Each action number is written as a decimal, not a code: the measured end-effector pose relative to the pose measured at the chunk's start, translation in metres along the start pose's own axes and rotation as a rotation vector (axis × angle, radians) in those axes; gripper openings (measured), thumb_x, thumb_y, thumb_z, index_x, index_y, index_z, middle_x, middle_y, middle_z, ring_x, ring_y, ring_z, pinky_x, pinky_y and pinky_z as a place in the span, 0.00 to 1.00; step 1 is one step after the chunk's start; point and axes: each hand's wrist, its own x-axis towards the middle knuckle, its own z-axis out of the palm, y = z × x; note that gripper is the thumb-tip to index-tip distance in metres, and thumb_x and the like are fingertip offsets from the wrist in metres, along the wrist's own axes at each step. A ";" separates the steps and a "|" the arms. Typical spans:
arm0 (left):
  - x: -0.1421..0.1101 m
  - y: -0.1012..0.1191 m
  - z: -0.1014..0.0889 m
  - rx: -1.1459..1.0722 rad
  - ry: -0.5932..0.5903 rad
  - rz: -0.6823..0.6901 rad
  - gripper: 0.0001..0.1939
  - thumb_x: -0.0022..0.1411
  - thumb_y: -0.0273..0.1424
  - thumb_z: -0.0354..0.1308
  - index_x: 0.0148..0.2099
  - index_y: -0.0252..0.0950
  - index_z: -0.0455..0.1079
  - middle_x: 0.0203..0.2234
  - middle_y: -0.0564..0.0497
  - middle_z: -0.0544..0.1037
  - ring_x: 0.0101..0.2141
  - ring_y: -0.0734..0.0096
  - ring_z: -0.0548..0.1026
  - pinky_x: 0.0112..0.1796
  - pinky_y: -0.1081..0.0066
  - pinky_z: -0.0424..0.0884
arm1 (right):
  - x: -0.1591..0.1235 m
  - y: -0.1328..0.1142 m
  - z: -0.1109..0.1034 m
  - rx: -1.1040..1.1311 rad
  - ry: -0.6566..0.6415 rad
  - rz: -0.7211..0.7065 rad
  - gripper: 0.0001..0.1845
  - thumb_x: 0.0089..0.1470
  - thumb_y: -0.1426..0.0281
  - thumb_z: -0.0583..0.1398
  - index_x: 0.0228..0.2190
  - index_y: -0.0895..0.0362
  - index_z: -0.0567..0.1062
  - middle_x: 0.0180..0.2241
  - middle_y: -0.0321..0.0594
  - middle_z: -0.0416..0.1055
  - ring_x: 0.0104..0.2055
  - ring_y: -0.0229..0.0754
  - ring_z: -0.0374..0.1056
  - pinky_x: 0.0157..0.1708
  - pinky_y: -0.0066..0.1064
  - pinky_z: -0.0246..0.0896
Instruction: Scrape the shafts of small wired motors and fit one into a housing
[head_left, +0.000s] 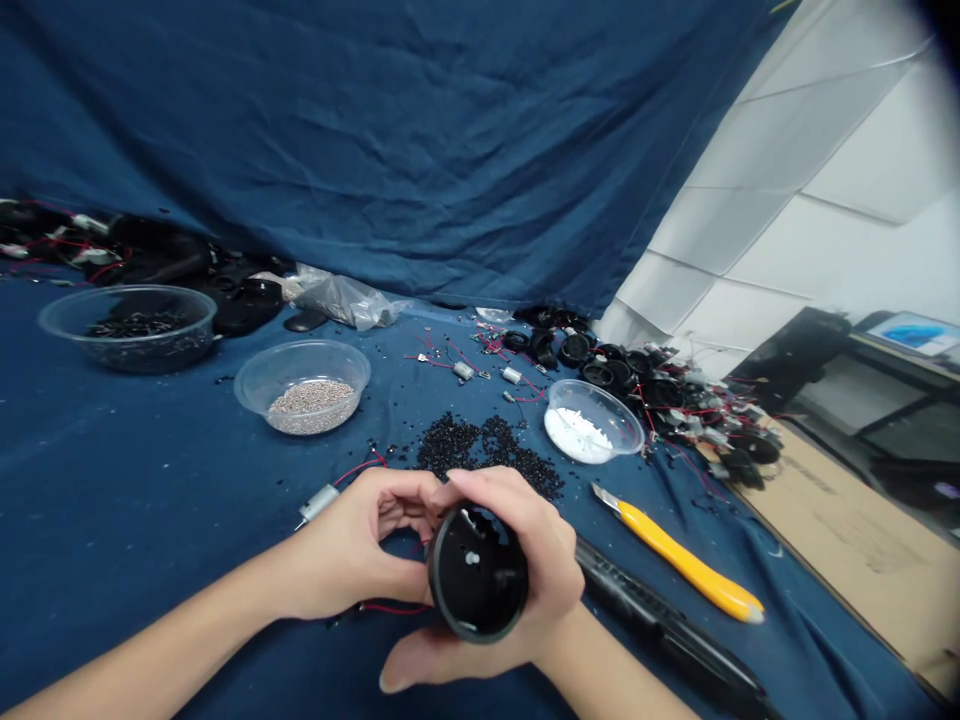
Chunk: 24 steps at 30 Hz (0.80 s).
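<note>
Two hands: left hand point(352, 545), right hand point(525, 590) were clamped on black housing point(477, 572).
Risk: red wire point(391, 607), apparently loose, could have been snagged.

A round black housing point(477, 572) is held between the left hand point(349, 540) and right hand point(544, 570), its open end tilted up toward the camera. Inside show a pale spot and a small bright tab. A thin red wire point(394, 607) runs out beneath it.
</note>
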 end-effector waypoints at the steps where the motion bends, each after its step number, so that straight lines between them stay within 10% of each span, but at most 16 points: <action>1: 0.000 0.000 0.000 0.010 -0.003 -0.006 0.15 0.47 0.22 0.70 0.36 0.33 0.69 0.31 0.55 0.74 0.35 0.73 0.71 0.39 0.75 0.68 | -0.002 0.001 0.000 0.003 -0.002 0.027 0.46 0.37 0.51 0.73 0.54 0.60 0.70 0.34 0.42 0.76 0.33 0.45 0.75 0.35 0.36 0.74; 24: 0.000 0.007 0.002 -0.007 -0.076 -0.053 0.13 0.47 0.22 0.69 0.30 0.33 0.67 0.26 0.57 0.68 0.32 0.74 0.67 0.33 0.77 0.64 | -0.003 0.005 0.003 0.156 -0.036 -0.035 0.39 0.45 0.56 0.66 0.55 0.62 0.69 0.35 0.44 0.77 0.32 0.45 0.74 0.34 0.38 0.73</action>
